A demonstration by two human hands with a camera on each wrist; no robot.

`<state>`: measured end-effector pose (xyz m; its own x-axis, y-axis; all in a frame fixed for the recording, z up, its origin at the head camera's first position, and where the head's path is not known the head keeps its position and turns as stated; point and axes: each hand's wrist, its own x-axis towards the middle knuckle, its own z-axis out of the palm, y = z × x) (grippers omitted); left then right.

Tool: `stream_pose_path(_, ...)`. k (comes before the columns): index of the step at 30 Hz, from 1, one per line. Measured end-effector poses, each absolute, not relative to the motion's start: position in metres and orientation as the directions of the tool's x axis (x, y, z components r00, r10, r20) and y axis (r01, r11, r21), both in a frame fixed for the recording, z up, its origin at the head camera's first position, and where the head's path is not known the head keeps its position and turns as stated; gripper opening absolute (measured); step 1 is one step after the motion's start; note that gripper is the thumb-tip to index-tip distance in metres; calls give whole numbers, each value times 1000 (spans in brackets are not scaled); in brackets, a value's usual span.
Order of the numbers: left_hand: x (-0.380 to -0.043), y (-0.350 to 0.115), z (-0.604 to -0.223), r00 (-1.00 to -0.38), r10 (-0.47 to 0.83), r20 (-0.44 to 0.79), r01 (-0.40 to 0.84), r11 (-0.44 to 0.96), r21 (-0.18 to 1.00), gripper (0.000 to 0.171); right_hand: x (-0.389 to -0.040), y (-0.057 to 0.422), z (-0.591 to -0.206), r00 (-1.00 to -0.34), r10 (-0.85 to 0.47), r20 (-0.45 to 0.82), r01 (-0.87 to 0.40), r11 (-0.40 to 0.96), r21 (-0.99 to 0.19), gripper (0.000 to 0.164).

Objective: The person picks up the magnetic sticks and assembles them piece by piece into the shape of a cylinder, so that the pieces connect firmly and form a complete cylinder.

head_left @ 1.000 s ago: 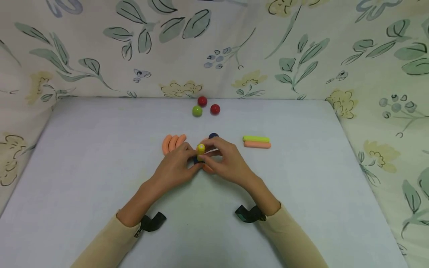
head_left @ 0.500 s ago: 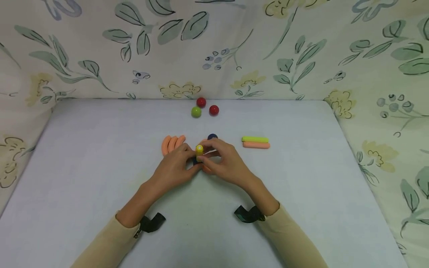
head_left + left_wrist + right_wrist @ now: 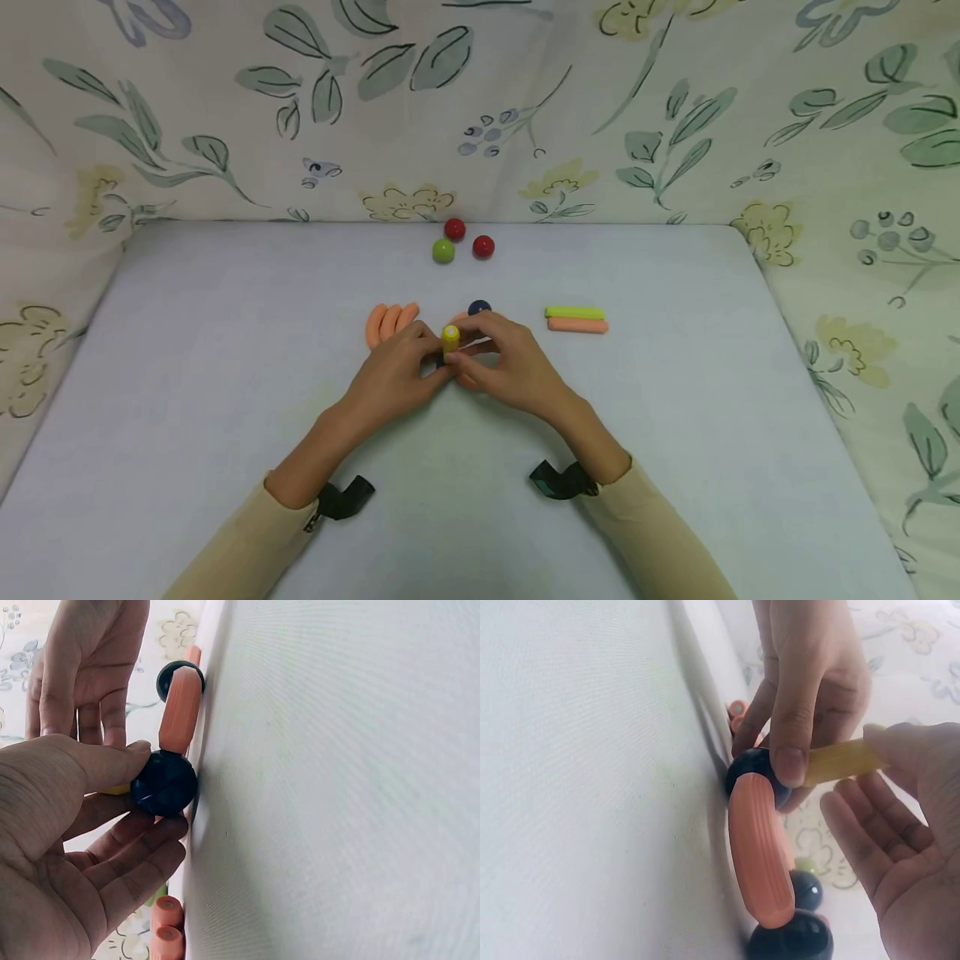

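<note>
Thumb and fingers of my left hand grip a dark blue ball low over the white table. In the right wrist view, a yellow rod meets this ball and points up from it. My right hand pinches the rod's upper end between thumb and fingers. A curved orange rod runs from the held ball to another dark blue ball. One more blue ball shows behind them. Seen from the head, the hands cover much of this ball-and-rod assembly.
Several curved orange rods lie left of the hands. To the right, a yellow-green rod lies beside a straight orange rod. A green ball and two red balls sit near the back edge, before a floral cloth.
</note>
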<state>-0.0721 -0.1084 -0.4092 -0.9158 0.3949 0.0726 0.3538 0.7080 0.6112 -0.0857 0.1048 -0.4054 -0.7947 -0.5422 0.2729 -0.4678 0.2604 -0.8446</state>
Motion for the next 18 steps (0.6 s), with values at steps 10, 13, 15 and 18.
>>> stream_pose_path(10,-71,-103,-405,-924,380,38,322,724,610,25,-89,137,-395,-858,-432,276,-445,359,-820,25)
stream_pose_path(13,-71,-103,-406,-929,369,33,315,740,595,28,-90,148,-394,-877,-400,265,-430,411,-804,25)
stream_pose_path(15,-70,-103,-406,-931,364,28,311,749,585,29,-90,155,-393,-883,-387,266,-428,430,-795,25)
stream_pose_path(18,-69,-105,-407,-934,357,19,301,757,580,30,-91,164,-394,-883,-378,280,-441,458,-772,26)
